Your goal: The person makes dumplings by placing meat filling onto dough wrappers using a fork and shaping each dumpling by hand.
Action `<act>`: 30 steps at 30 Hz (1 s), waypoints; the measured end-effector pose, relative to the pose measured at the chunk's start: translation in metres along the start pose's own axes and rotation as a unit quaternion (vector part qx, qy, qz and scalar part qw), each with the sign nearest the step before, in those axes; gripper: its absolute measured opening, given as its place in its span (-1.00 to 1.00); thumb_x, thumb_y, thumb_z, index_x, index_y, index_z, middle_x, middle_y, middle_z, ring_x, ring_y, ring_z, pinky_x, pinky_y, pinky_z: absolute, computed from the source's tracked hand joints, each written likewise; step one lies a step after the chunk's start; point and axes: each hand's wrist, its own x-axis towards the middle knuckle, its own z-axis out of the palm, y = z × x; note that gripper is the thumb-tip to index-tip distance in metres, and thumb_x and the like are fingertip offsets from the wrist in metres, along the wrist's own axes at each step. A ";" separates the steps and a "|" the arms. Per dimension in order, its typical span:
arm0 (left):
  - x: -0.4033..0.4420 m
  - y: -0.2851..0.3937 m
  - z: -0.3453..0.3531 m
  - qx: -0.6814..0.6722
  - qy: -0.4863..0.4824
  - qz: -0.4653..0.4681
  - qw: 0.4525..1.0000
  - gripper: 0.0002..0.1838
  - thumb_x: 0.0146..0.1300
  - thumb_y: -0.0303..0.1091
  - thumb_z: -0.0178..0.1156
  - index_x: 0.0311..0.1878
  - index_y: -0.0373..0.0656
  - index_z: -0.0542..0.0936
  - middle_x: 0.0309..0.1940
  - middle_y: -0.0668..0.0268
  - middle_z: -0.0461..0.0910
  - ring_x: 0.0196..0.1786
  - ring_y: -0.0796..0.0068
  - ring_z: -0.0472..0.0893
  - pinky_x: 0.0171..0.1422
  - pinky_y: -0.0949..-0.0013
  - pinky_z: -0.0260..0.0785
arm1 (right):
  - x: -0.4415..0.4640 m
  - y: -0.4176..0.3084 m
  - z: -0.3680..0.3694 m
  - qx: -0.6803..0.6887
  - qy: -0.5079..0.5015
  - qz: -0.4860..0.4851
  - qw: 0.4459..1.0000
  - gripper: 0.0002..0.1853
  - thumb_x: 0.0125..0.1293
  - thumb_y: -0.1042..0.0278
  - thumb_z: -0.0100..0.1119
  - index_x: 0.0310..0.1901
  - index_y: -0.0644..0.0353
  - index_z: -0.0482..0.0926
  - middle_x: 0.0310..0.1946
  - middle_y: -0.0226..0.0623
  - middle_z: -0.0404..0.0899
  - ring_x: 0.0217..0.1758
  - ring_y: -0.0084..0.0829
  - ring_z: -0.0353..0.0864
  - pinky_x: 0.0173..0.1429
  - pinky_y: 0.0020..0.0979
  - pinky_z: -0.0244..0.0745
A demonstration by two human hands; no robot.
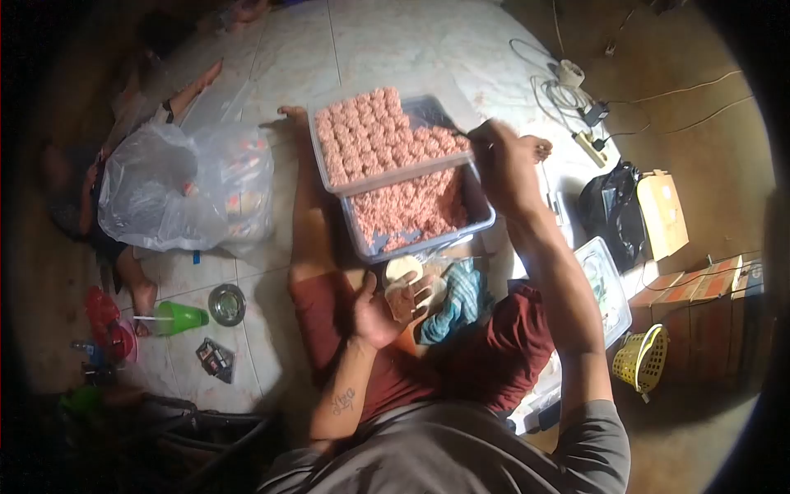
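Observation:
My right hand point(506, 160) is closed over the right end of an upper plastic tray point(333, 188). A thin dark utensil seems to stick out of its fist to the left; its kind is hard to make out. Rows of small pink minced-meat balls point(358, 136) fill most of that tray. Under it, a bluish plastic tub point(481, 216) holds loose pink minced meat point(407, 206). My left hand point(387, 311) lies palm up with fingers spread, low before the tub. Close to its fingers are a pale round disc point(403, 268) and a blue checked cloth point(461, 300).
A big clear plastic bag point(156, 193) with packages stands at left, beside another person's foot point(141, 298). A green cup point(183, 318) and a metal ashtray point(227, 305) are on the tiles. At right are a power strip point(591, 148), a lidded box point(605, 288) and a yellow basket point(640, 360).

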 end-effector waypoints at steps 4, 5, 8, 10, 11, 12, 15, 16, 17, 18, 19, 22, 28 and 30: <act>0.002 -0.002 0.004 0.079 0.049 0.022 0.995 -0.02 0.46 0.40 -0.07 0.53 -0.39 0.25 0.51 -0.21 0.28 0.51 -0.11 0.36 0.56 -0.13 0.22 | -0.018 0.041 0.048 0.002 -0.008 0.051 0.999 -0.85 0.43 0.45 0.08 -0.05 0.25 0.57 -0.14 0.13 0.63 -0.09 0.17 0.67 -0.04 0.05 0.56; -0.001 -0.005 0.006 0.110 0.075 0.033 0.991 -0.04 0.46 0.40 -0.06 0.52 -0.37 0.28 0.49 -0.20 0.31 0.48 -0.11 0.39 0.55 -0.12 0.24 | -0.030 0.036 0.050 0.046 0.042 0.026 0.998 -0.83 0.42 0.44 0.07 -0.02 0.24 0.57 -0.13 0.11 0.63 -0.09 0.20 0.66 -0.05 0.05 0.57; -0.003 -0.005 -0.002 0.114 0.093 0.047 0.988 -0.09 0.47 0.38 -0.05 0.48 -0.33 0.35 0.45 -0.14 0.40 0.40 -0.05 0.49 0.51 -0.09 0.28 | -0.061 0.060 0.084 0.013 0.002 0.119 0.993 -0.77 0.40 0.44 0.08 0.06 0.14 0.58 -0.12 0.06 0.61 -0.06 0.21 0.64 -0.04 0.04 0.56; 0.002 -0.002 -0.004 0.112 0.068 0.028 0.991 -0.11 0.47 0.37 -0.05 0.46 -0.31 0.38 0.43 -0.11 0.43 0.36 -0.02 0.52 0.48 -0.08 0.30 | -0.055 0.055 0.078 0.020 -0.001 0.127 0.992 -0.77 0.40 0.42 0.09 0.05 0.14 0.57 -0.12 0.05 0.60 -0.06 0.21 0.63 -0.04 0.04 0.56; 0.003 -0.002 -0.007 0.098 0.052 0.015 0.994 -0.14 0.48 0.36 -0.04 0.44 -0.30 0.40 0.42 -0.08 0.46 0.33 0.02 0.55 0.46 -0.06 0.33 | -0.058 0.050 0.074 0.028 0.035 0.131 0.990 -0.81 0.39 0.45 0.10 0.00 0.18 0.59 -0.13 0.06 0.62 -0.05 0.19 0.63 -0.03 0.03 0.55; 0.003 -0.003 -0.003 0.099 0.072 0.017 0.992 -0.16 0.48 0.35 -0.04 0.42 -0.30 0.42 0.39 -0.06 0.49 0.32 0.05 0.56 0.43 -0.03 0.34 | -0.061 0.040 0.067 0.037 0.064 0.138 0.988 -0.84 0.38 0.48 0.11 -0.06 0.23 0.61 -0.15 0.07 0.63 -0.04 0.18 0.64 -0.02 0.02 0.54; 0.005 -0.005 -0.008 0.150 0.102 0.016 0.983 -0.17 0.49 0.34 -0.03 0.41 -0.31 0.43 0.35 -0.05 0.53 0.32 0.04 0.56 0.42 -0.01 0.35 | -0.060 0.055 0.072 0.024 0.043 0.122 0.991 -0.85 0.38 0.48 0.14 -0.08 0.25 0.62 -0.15 0.08 0.63 -0.06 0.17 0.63 -0.02 0.00 0.54; 0.004 -0.006 -0.012 0.158 0.113 0.023 0.981 -0.19 0.50 0.31 -0.02 0.40 -0.32 0.44 0.33 -0.07 0.55 0.30 0.02 0.57 0.41 0.00 0.36 | -0.061 0.051 0.066 0.058 0.053 0.112 0.991 -0.84 0.36 0.48 0.17 -0.07 0.26 0.62 -0.17 0.09 0.64 -0.09 0.17 0.64 -0.04 -0.02 0.54; 0.005 -0.003 -0.015 0.158 0.113 0.027 0.981 -0.19 0.50 0.31 -0.02 0.40 -0.32 0.44 0.33 -0.07 0.55 0.30 0.02 0.57 0.41 0.00 0.36 | -0.059 0.052 0.066 0.060 0.051 0.109 0.991 -0.84 0.36 0.48 0.17 -0.07 0.26 0.62 -0.17 0.09 0.64 -0.09 0.17 0.64 -0.04 -0.02 0.54; 0.001 -0.003 -0.018 0.123 0.090 0.019 0.988 -0.20 0.51 0.29 -0.02 0.39 -0.33 0.44 0.32 -0.09 0.55 0.30 0.01 0.57 0.41 -0.01 0.37 | -0.065 0.056 0.067 0.058 0.032 0.125 0.990 -0.84 0.36 0.49 0.17 -0.07 0.27 0.62 -0.18 0.10 0.64 -0.11 0.18 0.64 -0.05 -0.03 0.54; -0.003 -0.004 -0.020 0.089 0.068 0.010 0.994 -0.21 0.51 0.28 -0.02 0.39 -0.33 0.44 0.31 -0.10 0.55 0.29 0.00 0.58 0.40 -0.01 0.38 | -0.071 0.060 0.069 0.055 0.013 0.141 0.988 -0.84 0.36 0.49 0.18 -0.07 0.28 0.62 -0.20 0.11 0.64 -0.12 0.18 0.64 -0.06 -0.04 0.54; -0.003 -0.005 -0.020 0.127 0.114 0.029 0.985 -0.22 0.52 0.26 -0.04 0.41 -0.33 0.42 0.31 -0.12 0.54 0.27 0.01 0.59 0.36 -0.02 0.42 | -0.075 0.054 0.068 0.089 0.040 0.116 0.988 -0.85 0.35 0.54 0.15 -0.08 0.32 0.61 -0.22 0.13 0.64 -0.14 0.18 0.66 -0.08 -0.05 0.53; 0.007 0.001 -0.021 0.114 0.095 0.001 0.989 -0.27 0.55 0.20 -0.06 0.42 -0.33 0.40 0.31 -0.14 0.54 0.28 -0.02 0.59 0.39 -0.07 0.41 | -0.076 0.050 0.067 0.087 -0.016 0.109 0.990 -0.82 0.34 0.57 0.15 -0.05 0.29 0.62 -0.19 0.10 0.64 -0.12 0.14 0.67 -0.06 -0.06 0.55; 0.006 -0.001 -0.027 0.114 0.097 0.015 0.989 -0.27 0.54 0.18 -0.02 0.40 -0.36 0.41 0.30 -0.14 0.55 0.31 -0.05 0.58 0.46 -0.09 0.38 | -0.078 0.023 0.047 0.153 -0.015 0.055 0.987 -0.80 0.32 0.59 0.15 -0.03 0.28 0.61 -0.19 0.11 0.63 -0.10 0.16 0.65 -0.06 -0.06 0.54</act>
